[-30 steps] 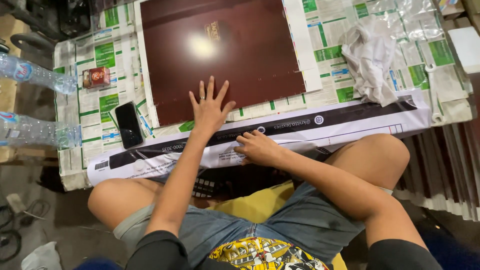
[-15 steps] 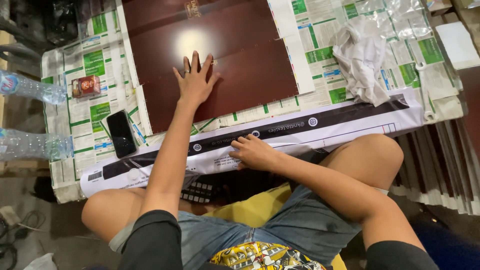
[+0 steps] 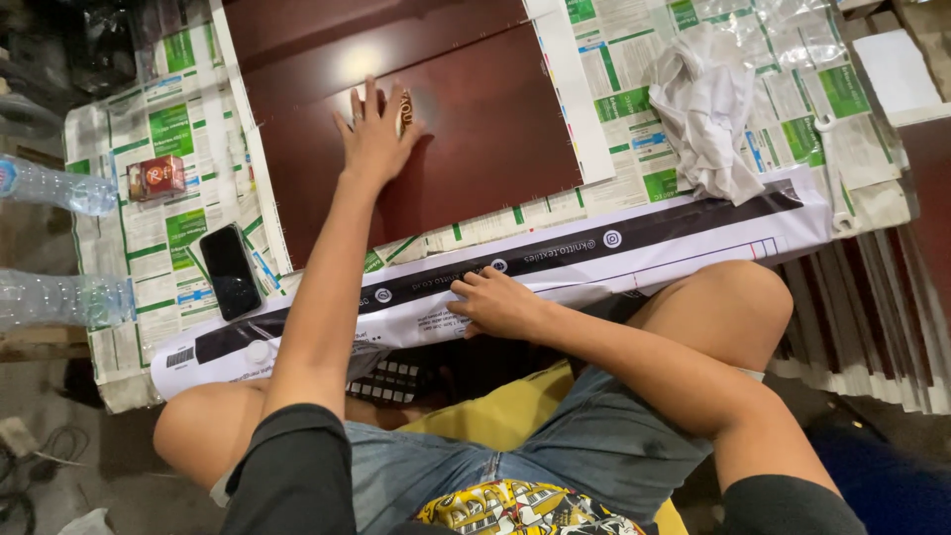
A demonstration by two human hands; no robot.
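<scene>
Head view: left hand (image 3: 374,139) lies flat, fingers spread, on the glossy dark-red rectangular board (image 3: 466,149), half covering a small gold emblem (image 3: 404,111). Right hand (image 3: 500,302) rests loosely open on the white paper strip (image 3: 614,260).

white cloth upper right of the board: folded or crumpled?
Crumpled. The white cloth lies bunched in irregular creases on the newspaper-covered table, right of the dark red board, no flat folded edges.
</scene>
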